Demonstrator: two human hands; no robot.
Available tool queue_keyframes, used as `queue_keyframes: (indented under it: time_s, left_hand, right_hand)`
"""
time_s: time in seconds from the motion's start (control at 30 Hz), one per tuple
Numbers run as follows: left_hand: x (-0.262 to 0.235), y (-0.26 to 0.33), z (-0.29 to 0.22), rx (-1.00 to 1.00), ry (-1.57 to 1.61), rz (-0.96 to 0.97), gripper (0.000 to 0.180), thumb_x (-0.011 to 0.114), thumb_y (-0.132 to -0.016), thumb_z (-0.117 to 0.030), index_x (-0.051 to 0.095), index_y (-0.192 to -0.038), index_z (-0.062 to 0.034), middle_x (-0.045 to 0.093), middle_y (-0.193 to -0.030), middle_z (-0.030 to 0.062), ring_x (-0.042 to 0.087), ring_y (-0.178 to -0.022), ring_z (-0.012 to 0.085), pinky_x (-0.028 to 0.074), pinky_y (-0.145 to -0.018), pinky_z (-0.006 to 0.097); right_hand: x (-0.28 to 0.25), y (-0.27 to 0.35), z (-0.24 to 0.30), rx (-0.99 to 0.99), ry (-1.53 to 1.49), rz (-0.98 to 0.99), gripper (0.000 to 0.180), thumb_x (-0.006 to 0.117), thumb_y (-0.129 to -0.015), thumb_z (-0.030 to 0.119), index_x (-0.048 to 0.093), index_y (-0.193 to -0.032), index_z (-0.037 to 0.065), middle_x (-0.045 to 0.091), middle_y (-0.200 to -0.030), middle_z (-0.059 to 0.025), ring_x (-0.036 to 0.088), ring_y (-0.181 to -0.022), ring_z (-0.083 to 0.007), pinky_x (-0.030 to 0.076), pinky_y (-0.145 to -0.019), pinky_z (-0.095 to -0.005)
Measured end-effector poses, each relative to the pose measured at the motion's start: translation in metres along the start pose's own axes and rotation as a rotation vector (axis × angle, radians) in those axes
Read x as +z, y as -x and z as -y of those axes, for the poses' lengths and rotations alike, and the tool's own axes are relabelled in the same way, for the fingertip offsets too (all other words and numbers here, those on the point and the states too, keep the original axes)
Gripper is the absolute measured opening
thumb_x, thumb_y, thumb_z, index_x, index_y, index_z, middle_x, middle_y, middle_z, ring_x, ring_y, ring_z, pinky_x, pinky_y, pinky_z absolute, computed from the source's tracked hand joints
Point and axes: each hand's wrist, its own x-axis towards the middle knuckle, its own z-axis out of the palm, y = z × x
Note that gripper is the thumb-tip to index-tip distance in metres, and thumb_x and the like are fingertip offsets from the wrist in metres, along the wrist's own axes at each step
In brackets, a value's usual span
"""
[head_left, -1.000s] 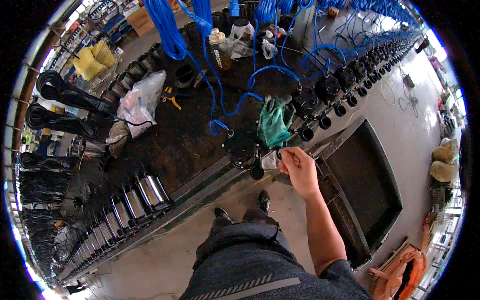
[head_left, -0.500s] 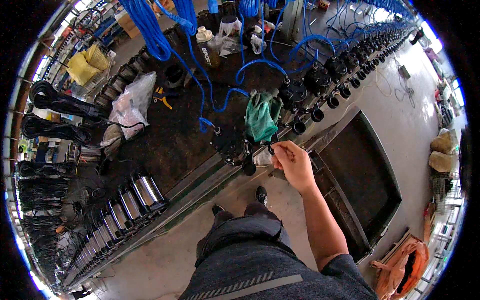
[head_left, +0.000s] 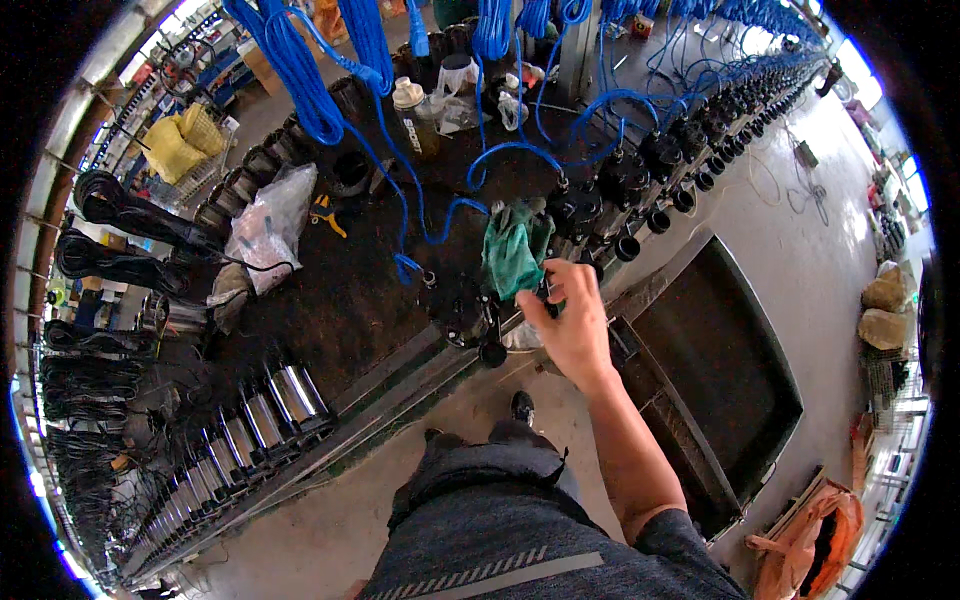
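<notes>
**Right hand with parted fingers at a crumpled green cloth**

The crumpled green fabric cloth (head_left: 517,250) lies near the front edge of the dark, stained worktop (head_left: 330,285). The person's bare right hand (head_left: 568,318) is at the cloth's near right corner, its fingers (head_left: 558,285) curved and apart, thumb set off from the rest; whether they touch the fabric cannot be told. The left hand is out of view.

Just left of the cloth and a little nearer the person sits a round black housing (head_left: 457,312) with a thin, bright blue cable (head_left: 437,238) running from its top. More round black housings (head_left: 575,212) begin just right of the cloth and line up away from it. Well left of the cloth lie yellow-and-black hand pliers (head_left: 327,215), and past them a clear, wrinkled plastic bag (head_left: 268,228). Beyond the cloth, to the left, stands a bottle with a cream cap (head_left: 409,95). Polished metal cylinders (head_left: 294,394) form a row to its near left. A dark, shallow metal trough (head_left: 722,365) stands right of the cloth, off the worktop.
</notes>
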Motion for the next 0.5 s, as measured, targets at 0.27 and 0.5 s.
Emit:
queue_keyframes:
  time_s: [0.27,0.5]
  left_hand:
    - [-0.084,0.039,-0.159,0.602,-0.226,-0.504,0.026,0.066,-0.095,-0.028,0.071,-0.104,-0.0042,0.069,-0.092,0.0198,0.068,-0.082,0.0379,0.052,-0.07,0.044]
    - [-0.081,0.02,-0.296,1.078,0.133,-0.565,0.023,0.067,-0.095,-0.014,0.069,-0.116,-0.0042,0.073,-0.103,0.0138,0.071,-0.093,0.027,0.056,-0.074,0.035]
  right_hand:
    - [0.005,-0.047,0.003,-0.347,0.202,0.01,0.022,0.071,-0.085,0.008,0.067,-0.106,0.011,0.059,-0.104,-0.0133,0.065,-0.09,-0.0332,0.055,-0.072,-0.0438]
    - [-0.016,-0.135,0.026,0.079,-0.547,-0.188,0.016,0.054,-0.106,0.018,0.058,-0.112,0.003,0.064,-0.088,-0.0067,0.063,-0.065,-0.0159,0.051,-0.054,-0.0282]
